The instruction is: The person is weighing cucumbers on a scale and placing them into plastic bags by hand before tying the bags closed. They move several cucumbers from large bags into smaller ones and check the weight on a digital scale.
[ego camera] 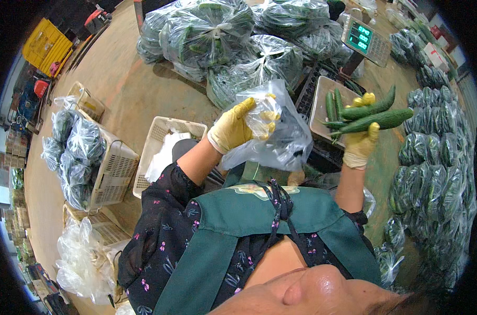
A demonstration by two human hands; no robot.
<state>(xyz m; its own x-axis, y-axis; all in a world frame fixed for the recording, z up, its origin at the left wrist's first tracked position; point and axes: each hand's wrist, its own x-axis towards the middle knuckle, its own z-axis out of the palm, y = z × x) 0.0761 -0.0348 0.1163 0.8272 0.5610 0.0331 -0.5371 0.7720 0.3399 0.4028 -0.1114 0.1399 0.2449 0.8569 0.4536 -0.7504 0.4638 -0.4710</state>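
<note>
My left hand (244, 124), in a yellow-palmed glove, grips the edge of a clear plastic bag (278, 145), which hangs partly spread in front of my apron. My right hand (360, 138), gloved the same way, holds cucumbers (380, 120) over the right side of a weighing scale's metal pan (321, 92). More cucumbers (330, 106) lie on the pan beside that hand. The scale's lit display (360, 37) stands on a post behind the pan. Whether the bag holds anything is hard to tell.
Large tied bags of cucumbers (211, 35) are heaped ahead. Rows of bagged cucumbers (427, 189) cover the floor at right. At left stand a crate (118, 165) of filled bags, a crate (144, 157) with white material, and a bundle of clear bags (85, 260). A yellow crate (47, 47) is farther off.
</note>
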